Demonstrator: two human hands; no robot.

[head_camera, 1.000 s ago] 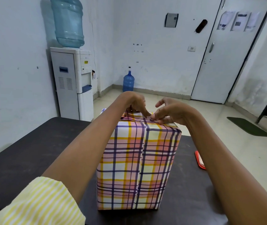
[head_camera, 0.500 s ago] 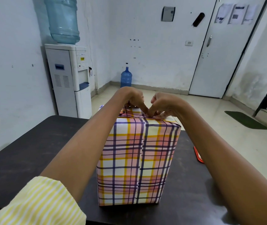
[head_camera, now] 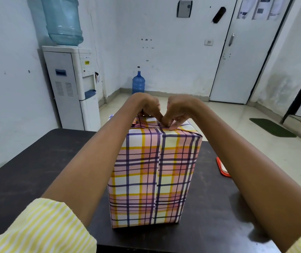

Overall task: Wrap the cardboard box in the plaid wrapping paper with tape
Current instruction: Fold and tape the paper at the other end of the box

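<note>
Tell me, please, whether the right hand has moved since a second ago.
Yes. Against the wrapped box, the right hand has shifted left toward the centre seam and the left hand, fingers now curled onto its top.

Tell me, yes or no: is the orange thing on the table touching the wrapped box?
No, the orange thing lies on the table apart from the wrapped box, with bare tabletop between them.
</note>
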